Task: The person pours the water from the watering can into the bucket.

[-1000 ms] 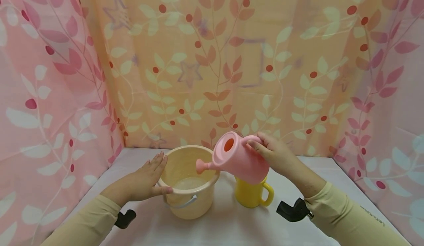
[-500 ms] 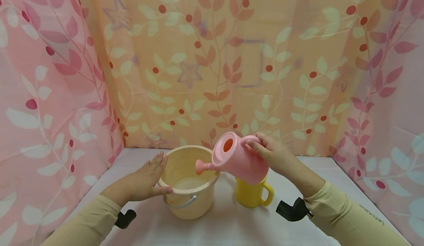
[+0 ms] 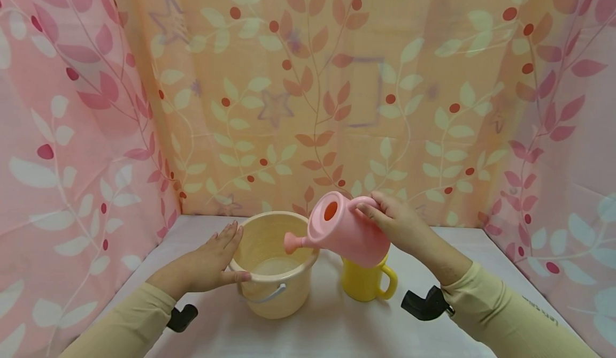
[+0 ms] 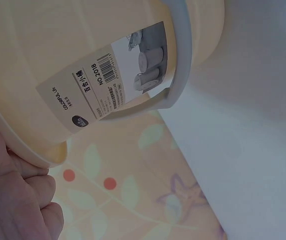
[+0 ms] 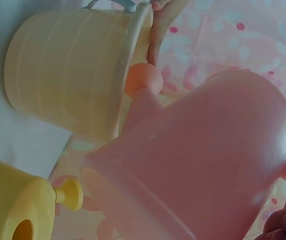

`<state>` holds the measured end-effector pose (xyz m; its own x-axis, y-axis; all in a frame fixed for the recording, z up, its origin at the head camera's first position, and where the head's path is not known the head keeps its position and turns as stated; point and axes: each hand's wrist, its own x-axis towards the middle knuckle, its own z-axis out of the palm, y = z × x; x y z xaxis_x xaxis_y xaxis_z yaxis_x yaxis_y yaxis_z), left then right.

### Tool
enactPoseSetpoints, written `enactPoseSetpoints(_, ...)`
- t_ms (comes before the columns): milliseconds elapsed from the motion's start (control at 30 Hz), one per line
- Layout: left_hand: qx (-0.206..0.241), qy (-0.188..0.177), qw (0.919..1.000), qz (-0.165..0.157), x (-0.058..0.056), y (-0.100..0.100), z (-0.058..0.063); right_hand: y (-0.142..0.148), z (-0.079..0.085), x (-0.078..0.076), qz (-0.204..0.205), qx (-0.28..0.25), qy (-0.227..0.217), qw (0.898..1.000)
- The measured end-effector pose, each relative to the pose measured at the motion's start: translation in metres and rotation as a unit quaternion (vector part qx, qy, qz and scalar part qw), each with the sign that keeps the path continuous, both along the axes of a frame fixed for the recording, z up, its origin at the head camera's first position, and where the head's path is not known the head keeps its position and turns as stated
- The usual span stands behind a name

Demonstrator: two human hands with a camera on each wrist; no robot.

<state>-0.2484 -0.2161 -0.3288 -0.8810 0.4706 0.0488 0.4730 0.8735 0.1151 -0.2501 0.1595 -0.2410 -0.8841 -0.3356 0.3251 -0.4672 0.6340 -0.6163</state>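
Note:
In the head view my right hand grips the handle of a pink watering can. The can is tipped leftward, its rose over the inside of a cream bucket. A pale round patch shows at the bucket's bottom. With straight fingers, my left hand rests at the bucket's left rim, the thumb lying on the front of that rim. The left wrist view shows the bucket's printed label and fingertips just at the rim. Behind the pink can stands a yellow watering can, partly hidden in the head view.
The white table carries the bucket and the yellow can. Floral cloth hangs at the back and both sides. The bucket's grey bail handle hangs down at the front. Black camera mounts sit at both wrists.
The pink watering can has shifted very slightly left and stays tipped over the bucket. My left hand and the bucket look unmoved.

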Motion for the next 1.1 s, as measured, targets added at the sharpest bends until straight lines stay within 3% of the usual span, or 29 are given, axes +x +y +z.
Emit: enactPoseSetpoints(1100,0.009,-0.001,1.0,-0.004,0.004,0.0021,0.0057,-0.0022,-0.0015,0.0002,-0.006,0.007,0.012,1.0)
